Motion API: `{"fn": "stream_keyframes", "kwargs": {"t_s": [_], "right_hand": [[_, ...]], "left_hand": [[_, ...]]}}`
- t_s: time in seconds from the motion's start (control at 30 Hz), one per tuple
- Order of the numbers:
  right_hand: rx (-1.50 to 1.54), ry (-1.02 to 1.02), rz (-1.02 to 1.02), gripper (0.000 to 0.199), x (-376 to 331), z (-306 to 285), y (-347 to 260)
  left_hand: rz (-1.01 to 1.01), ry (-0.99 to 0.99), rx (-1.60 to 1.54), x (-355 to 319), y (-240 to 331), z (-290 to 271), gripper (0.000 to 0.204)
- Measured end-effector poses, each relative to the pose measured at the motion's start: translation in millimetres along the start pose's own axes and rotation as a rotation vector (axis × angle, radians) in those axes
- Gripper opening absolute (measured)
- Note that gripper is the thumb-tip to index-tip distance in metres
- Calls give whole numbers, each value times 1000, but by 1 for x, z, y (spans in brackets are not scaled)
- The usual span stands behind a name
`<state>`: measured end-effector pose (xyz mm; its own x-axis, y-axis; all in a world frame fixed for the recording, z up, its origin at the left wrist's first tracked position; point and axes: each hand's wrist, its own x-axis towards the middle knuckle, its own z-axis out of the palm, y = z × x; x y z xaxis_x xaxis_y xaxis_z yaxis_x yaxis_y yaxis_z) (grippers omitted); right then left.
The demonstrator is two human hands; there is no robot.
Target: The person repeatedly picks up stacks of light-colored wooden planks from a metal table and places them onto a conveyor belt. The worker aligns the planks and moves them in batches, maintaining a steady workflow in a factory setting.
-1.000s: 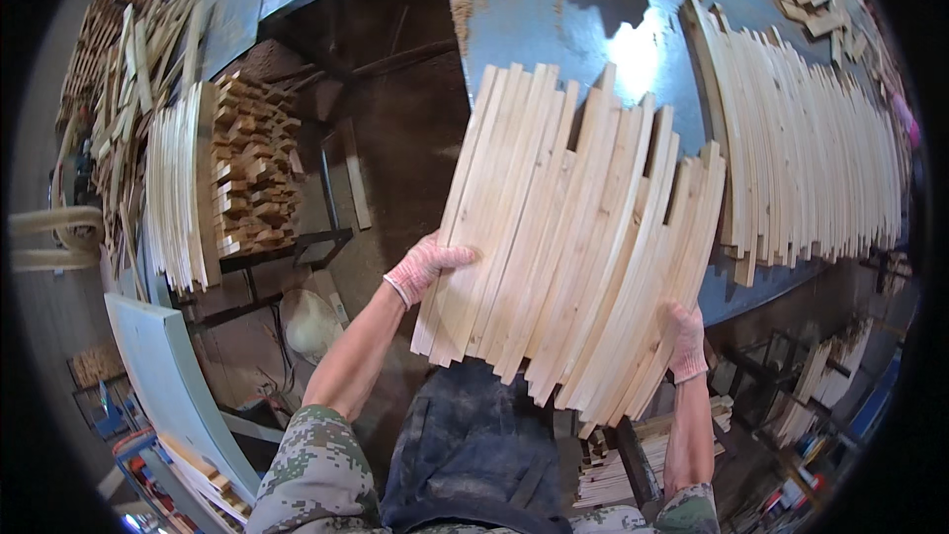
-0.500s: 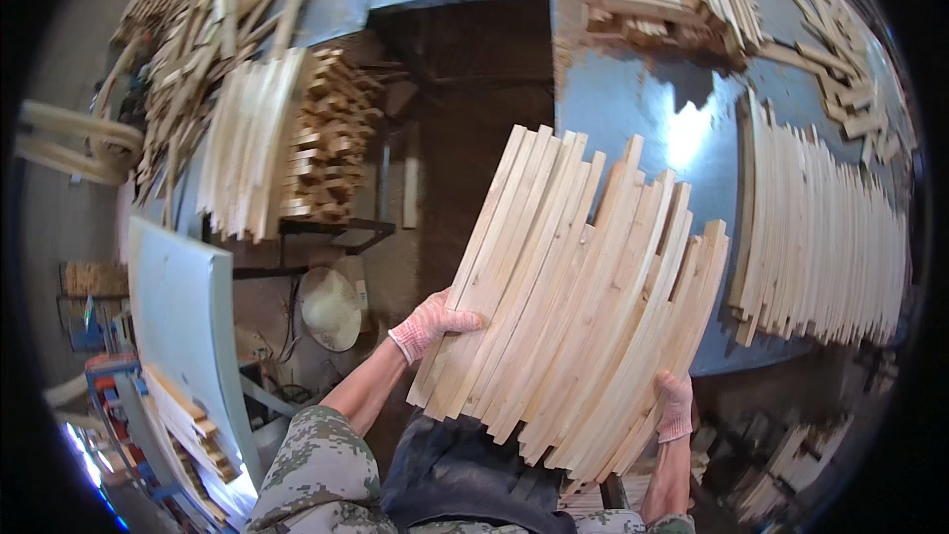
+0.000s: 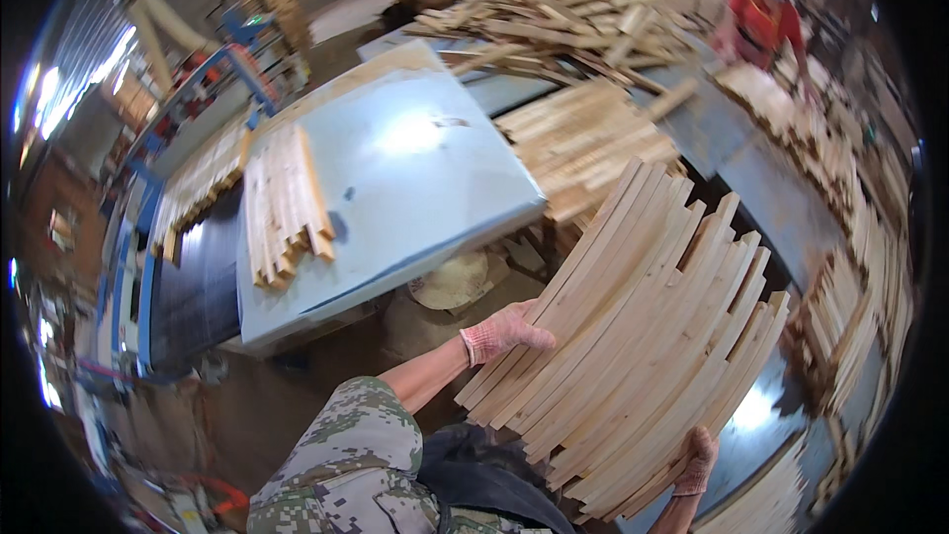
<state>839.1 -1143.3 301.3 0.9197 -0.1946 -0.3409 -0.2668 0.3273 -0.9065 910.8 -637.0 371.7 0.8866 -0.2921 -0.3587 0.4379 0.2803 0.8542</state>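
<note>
A wide row of pale wooden strips (image 3: 633,336), pressed side by side with uneven ends, is held up in front of me. My left hand (image 3: 509,332), in a pinkish knit glove, clamps its left edge with the thumb on top; those fingers are hidden beneath. At the right edge, my gloved right hand (image 3: 698,460) grips the outer strips near their lower end. The row spans the gap between both hands and is slightly fanned.
Left of me stands a blue-grey table (image 3: 395,178) bearing a small row of strips (image 3: 284,203). Beside it is a machine with a dark belt (image 3: 198,282). Stacked strips (image 3: 588,143) and a loose wood pile (image 3: 563,25) lie beyond. A person in red (image 3: 761,25) works far right.
My view has swung to the left, bringing the blue-grey table, the machine and the person in red into sight. Both hands keep their hold on the wooden strips.
</note>
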Motion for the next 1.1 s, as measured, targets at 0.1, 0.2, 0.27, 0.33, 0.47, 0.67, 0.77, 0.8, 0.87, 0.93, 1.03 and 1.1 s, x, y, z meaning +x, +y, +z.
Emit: {"fn": "stream_keyframes", "kwargs": {"t_s": [0.1,0.2,0.27,0.33,0.47,0.67,0.77,0.8,0.87,0.93,1.03,1.1], "right_hand": [[-187,-152,66,59,19,79,-42],[-246,-293,-17,52,37,217,-65],[-265,-404,-17,52,58,292,-59],[-251,-578,19,55,78,351,-57],[-327,-746,231,51,115,456,-48],[-453,-819,335,56,191,576,-30],[-515,-867,427,42,182,645,-51],[-499,-862,389,37,212,643,-48],[-472,-904,398,33,249,670,-41],[-481,-881,366,29,272,696,-33],[-390,-1053,443,51,329,732,-19],[-391,-1044,448,48,367,751,-5]], "left_hand": [[81,107,-47,-78,54,-55,91],[201,230,-91,-122,74,-113,89],[194,364,-141,-150,73,-162,86],[224,447,-240,-180,96,-185,80],[206,594,-350,-208,104,-232,71],[206,854,-393,-193,88,-273,59],[188,945,-465,-175,89,-289,73],[169,958,-470,-171,112,-282,77],[274,984,-499,-147,120,-296,94],[338,1009,-522,-123,125,-318,95],[271,1104,-361,-99,147,-354,101],[165,1138,-162,-90,178,-378,94]]}}
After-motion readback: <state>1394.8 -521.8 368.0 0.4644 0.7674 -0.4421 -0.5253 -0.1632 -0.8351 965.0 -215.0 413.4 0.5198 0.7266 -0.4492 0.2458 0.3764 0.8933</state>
